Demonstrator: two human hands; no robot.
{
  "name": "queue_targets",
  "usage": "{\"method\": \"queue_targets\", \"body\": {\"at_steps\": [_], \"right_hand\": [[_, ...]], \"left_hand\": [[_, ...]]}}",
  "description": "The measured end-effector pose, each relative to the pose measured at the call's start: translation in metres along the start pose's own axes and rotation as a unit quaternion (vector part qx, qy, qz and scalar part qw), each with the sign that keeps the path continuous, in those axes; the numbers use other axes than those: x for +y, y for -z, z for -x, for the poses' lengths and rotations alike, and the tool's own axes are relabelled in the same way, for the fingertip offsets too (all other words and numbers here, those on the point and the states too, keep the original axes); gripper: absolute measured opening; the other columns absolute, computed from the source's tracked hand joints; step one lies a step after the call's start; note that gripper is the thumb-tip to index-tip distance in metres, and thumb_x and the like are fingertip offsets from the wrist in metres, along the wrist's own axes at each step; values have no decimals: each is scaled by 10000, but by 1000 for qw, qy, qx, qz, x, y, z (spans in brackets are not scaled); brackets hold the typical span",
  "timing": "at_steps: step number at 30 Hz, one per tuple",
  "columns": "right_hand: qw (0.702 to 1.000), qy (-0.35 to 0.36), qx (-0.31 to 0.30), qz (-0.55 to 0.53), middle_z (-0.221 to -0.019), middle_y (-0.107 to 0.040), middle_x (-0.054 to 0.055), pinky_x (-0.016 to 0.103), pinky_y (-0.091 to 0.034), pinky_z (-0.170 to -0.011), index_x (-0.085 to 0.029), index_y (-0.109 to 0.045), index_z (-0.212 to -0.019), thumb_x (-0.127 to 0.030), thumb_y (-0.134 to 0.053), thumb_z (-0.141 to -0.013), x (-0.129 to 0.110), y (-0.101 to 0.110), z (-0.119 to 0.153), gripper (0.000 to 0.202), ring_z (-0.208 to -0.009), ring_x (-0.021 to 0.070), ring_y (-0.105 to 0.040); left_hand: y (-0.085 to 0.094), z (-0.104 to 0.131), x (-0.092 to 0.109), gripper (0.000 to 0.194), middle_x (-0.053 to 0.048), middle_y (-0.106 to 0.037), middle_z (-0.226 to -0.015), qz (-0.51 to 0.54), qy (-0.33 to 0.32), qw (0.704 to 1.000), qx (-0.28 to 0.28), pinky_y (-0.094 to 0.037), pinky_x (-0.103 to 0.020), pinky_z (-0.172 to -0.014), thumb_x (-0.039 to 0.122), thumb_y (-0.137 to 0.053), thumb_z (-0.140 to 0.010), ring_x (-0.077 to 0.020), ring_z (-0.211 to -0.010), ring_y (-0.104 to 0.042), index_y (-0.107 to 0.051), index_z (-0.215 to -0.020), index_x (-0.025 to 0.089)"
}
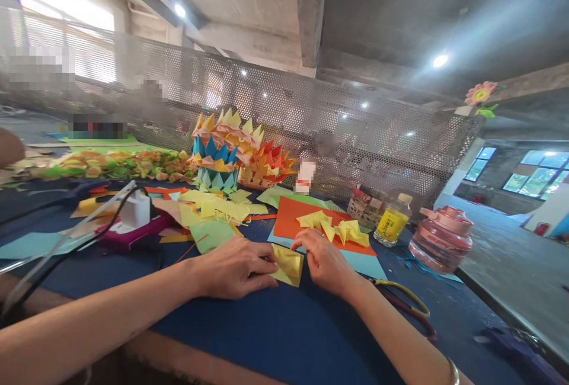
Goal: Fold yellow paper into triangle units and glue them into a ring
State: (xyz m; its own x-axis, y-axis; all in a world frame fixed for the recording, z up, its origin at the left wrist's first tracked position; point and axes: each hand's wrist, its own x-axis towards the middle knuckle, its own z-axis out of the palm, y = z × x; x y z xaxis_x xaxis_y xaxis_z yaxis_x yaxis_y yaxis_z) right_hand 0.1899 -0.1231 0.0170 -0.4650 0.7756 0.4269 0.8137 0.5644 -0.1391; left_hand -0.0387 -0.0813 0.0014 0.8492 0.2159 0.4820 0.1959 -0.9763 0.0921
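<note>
Two hands, one bottle, one pink jar.
</note>
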Motion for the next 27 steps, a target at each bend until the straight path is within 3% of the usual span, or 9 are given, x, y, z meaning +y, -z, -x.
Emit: {"method": "queue_targets", "body": {"at_steps": [3, 6, 9, 12, 17, 20, 23, 27], "right_hand": [[994, -94, 44, 26, -897, -595, 56, 311, -442, -761, -182, -552, -867, -161, -473, -850, -2, 0, -1, 83, -849, 184, -562], [982, -174, 28, 62, -769, -591, 48, 295, -418, -643, -190, -542, -720, -414, -441, -904, -4, 1, -2, 308, -724, 178, -557], [976, -195, -9, 95, -701, -589, 54, 292, -382, -601, -190, -548, -630, -509, -454, -877, -8, 2, -2, 414, -671, 182, -551], [977, -189, -19, 94, -672, -597, 56, 279, -353, -579, -189, -560, -596, -486, -510, -848, -12, 0, -2, 393, -650, 176, -547], [979, -201, 4, 35, -646, -601, 27, 253, -321, -549, -186, -573, -617, -260, -599, -765, -13, -6, 0, 168, -626, 158, -530], [978, -204, 33, 20, -689, -610, 23, 242, -351, -573, -183, -569, -666, -177, -556, -771, -8, -8, -1, 105, -651, 150, -540], [976, -202, 85, 2, -741, -614, 37, 247, -395, -626, -180, -555, -711, -227, -495, -841, -2, -8, -3, 150, -696, 155, -556], [964, -174, 199, -38, -742, -593, 44, 272, -416, -666, -189, -522, -698, -284, -485, -858, 3, -8, -6, 190, -717, 175, -553]], "left_hand": [[-2, -4, -4, 246, -41, -663, -976, 48, 38, 997, 44, -455, -228, -729, 317, -462, -926, -150, -843, -634, -675, -969, 203], [-4, -10, -10, 309, -46, -666, -809, 67, 110, 982, 139, -445, -234, -682, 278, -416, -932, -139, -738, -609, -690, -845, 164], [-3, -19, -14, 284, -39, -650, -708, 73, 201, 964, 155, -398, -243, -591, 262, -462, -879, -138, -628, -565, -693, -756, 150], [-3, -29, -18, 204, -47, -668, -726, 141, 272, 944, 120, -377, -262, -604, 236, -529, -785, -161, -640, -565, -705, -749, 141], [-15, -51, -33, 238, -38, -682, -727, 231, 291, 924, 87, -407, -248, -611, 303, -566, -726, -171, -663, -587, -707, -804, 128], [-24, -62, -44, 289, -25, -650, -674, 296, 303, 903, 73, -407, -243, -600, 377, -621, -685, -162, -641, -565, -692, -770, 111], [-26, -65, -48, 411, -13, -611, -666, 369, 311, 873, 71, -411, -241, -594, 501, -648, -666, -150, -641, -535, -673, -780, 107], [-16, -61, -45, 521, -13, -606, -719, 475, 322, 817, 60, -396, -219, -583, 591, -673, -648, -127, -657, -527, -663, -879, 124]]}}
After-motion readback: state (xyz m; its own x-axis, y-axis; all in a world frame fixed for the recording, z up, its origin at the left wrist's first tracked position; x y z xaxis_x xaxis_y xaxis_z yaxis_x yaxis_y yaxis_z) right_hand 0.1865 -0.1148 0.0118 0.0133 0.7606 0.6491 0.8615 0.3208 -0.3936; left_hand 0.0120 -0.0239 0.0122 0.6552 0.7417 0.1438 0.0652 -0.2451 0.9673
